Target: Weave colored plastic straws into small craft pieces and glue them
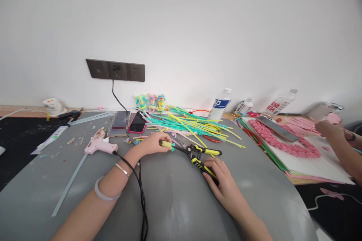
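Observation:
My left hand (158, 142) is closed on a small fuzzy pipe-cleaner piece (169, 145), yellow and teal with a dark end. Its fingertips are partly hidden. Just right of it lie wire-stripper pliers (195, 152) with black and yellow handles, their jaws pointing left toward the piece. My right hand (222, 177) has its fingers around the lower handle, while the upper handle stands spread away from it. Behind both hands is a loose heap of teal, yellow and pale pipe cleaners (195, 124).
A pink glue gun (100, 145) lies left, its black cord crossing the table. Behind are a phone (138, 122), several small pipe-cleaner figures (152, 102) and a bottle (220, 105). At right, another person's hands (333, 131) are near a pink braided piece (305, 150) and papers.

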The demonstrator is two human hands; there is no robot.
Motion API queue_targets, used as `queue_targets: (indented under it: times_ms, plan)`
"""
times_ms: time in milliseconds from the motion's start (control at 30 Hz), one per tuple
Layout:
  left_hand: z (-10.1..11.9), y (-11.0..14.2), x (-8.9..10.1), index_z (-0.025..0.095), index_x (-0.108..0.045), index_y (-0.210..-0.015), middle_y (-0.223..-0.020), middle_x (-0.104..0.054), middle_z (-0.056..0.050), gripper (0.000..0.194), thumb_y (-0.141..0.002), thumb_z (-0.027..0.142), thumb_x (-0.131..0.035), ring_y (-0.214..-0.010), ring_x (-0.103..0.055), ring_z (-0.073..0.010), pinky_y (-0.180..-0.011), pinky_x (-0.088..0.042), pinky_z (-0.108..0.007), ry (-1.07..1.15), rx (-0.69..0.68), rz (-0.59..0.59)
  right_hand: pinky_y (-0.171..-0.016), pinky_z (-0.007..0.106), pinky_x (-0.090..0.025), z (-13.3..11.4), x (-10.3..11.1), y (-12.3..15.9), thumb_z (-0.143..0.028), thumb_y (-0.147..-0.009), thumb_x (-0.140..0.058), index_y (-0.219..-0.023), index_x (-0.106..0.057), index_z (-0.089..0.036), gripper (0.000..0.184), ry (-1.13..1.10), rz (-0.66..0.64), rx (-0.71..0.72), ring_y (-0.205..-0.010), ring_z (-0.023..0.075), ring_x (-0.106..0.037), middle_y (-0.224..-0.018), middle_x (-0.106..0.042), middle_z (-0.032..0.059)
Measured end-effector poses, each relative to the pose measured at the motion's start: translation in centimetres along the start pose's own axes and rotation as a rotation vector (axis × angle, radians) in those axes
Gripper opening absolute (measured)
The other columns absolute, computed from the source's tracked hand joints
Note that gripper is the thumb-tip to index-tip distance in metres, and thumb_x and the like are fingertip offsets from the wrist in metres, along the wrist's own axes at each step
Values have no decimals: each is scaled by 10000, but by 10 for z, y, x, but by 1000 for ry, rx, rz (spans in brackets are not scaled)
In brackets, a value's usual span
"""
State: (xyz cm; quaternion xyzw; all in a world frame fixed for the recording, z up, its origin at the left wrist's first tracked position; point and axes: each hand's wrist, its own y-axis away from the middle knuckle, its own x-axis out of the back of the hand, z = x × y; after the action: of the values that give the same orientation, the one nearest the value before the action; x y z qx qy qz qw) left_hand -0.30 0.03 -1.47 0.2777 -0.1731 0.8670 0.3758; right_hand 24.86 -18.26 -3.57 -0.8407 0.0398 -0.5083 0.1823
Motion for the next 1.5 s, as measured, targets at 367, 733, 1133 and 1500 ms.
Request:
queue_targets:
  times_ms: [367,733,1133,1500]
  plan:
    - [0,-1,-1,185,-662,-858,-813,-662,-3,183,-696,267,-641,-750,-574,-162,-673,-422,-248,-44,-16,-4,-895,437,-470,-1,-2,1,-263,-943,-444,-1008,-511,-235,97,56,52,20,-1131,282,-547,-1227,-568,135]
    - [1,-2,1,179,-652,-801,-934,-667,-46,117,-690,216,-659,-884,-600,-199,-832,-431,-304,-69,-103,-20,-895,441,-465,1,-2,2,-259,-939,-448,-998,-508,-234,88,61,36,20,-1116,281,-555,-1239,-567,134]
    - [4,1,4,189,-583,-731,-933,-647,-38,137,-720,287,-678,-965,-586,-211,-877,-421,-327,-136,-118,-46,-881,431,-458,-3,-3,1,-251,-934,-460,-1004,-501,-239,82,52,28,16,-1106,279,-551,-1209,-581,123]
    - [-5,2,6,189,-589,-772,-1052,-620,-59,242,-703,376,-726,-1031,-548,-228,-887,-420,-330,-150,-136,-91,-887,431,-452,-2,-4,2,-244,-927,-477,-1009,-505,-236,88,63,26,15,-1124,280,-536,-1208,-576,120]
